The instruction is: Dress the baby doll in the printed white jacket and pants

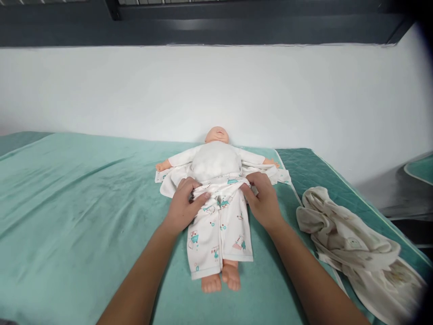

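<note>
A green sheet [84, 234] supports a doll [216, 160] on its back. Nearest are its bare feet [231, 276], with crumpled cloth [348, 239] to the right, then printed trousers [203, 239] around its legs. The left hand [184, 205] and right hand [265, 201] each pinch the waistband [225, 182]. Step in hand, apparently: adjusting the waistband; the next move calls for even tension. Beyond: white wall [216, 90].
</note>
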`<state>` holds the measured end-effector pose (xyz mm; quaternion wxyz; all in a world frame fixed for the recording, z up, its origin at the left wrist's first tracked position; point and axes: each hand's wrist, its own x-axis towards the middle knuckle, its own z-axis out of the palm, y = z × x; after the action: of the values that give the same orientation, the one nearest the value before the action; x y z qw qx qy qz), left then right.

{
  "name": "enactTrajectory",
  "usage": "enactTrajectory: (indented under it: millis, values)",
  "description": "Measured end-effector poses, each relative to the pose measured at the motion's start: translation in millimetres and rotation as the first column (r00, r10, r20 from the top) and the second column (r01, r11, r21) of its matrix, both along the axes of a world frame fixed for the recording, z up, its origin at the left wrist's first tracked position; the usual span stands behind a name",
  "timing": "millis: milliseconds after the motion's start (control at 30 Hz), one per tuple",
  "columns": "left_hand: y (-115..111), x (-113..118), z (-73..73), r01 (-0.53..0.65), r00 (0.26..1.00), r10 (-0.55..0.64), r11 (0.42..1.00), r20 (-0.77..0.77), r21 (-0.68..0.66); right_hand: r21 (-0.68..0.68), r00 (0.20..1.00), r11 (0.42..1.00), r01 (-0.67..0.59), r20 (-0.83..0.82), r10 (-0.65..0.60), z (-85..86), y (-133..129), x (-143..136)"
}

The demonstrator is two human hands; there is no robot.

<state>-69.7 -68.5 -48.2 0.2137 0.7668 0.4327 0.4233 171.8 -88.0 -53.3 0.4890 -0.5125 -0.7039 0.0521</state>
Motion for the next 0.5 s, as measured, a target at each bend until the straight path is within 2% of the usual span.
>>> enactTrajectory:
  millis: [133,267,500]
  values:
    - [1,2,-1.9,-0.049,0.999,0.049,0.998,-0.006,0.024,-0.012,0.996,0.996,-0.085,-0.026,0.084,9.3,-17,-5]
    - [2,3,-2.0,-0.081,0.997,0.082,0.995,-0.005,0.050,-0.102,0.982,0.977,-0.188,-0.026,0.186,11.0,-24,-12]
    - [0,3,-1.0,-0.102,0.995,0.102,0.995,0.013,0.009,-0.260,0.986,0.952,-0.159,0.013,0.169,9.9,-18,-5]
